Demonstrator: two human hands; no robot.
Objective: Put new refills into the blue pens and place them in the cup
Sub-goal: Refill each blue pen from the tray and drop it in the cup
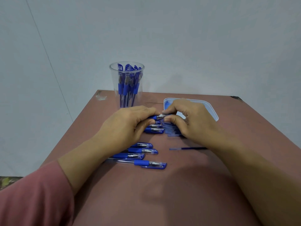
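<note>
Gripping one blue pen (158, 116) by its rubber sleeve in the left hand (128, 123); pinching its silver tip with the right hand (190, 118); above mid-tabletop (162, 193), just before the clear cup (114, 82) crowded with stored pens (125, 85), too packed to count; four near-row pens (146, 163), capped; at least two half-hidden pens (154, 130) under the hands; one loose refill (187, 148); one refill bundle (172, 129) beside the pale tray (213, 113).
</note>
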